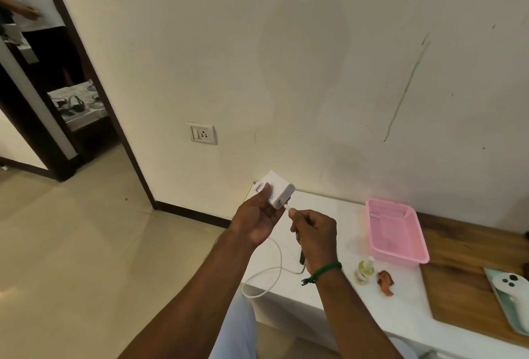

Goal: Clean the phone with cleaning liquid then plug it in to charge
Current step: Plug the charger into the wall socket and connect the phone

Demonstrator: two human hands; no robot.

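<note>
joining cable [281,257] to charger block [280,193]

my left grip [257,221] curls round the white charger block above the worktop [400,315] corner. my right grip [315,235] pinches the cable end, its plug at the block's port. the phone [512,298] lies face down on the wooden board [458,272], well apart, beyond the bottle [365,271] and pink basket [398,235].

wall socket [201,133] unobstructed, pink basket [392,233] rightward

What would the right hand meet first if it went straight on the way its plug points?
The charger adapter in the left hand. The right hand pinches the cable plug, aimed up-left at the adapter's port; the tip looks at its mouth, though depth is unclear.
</note>
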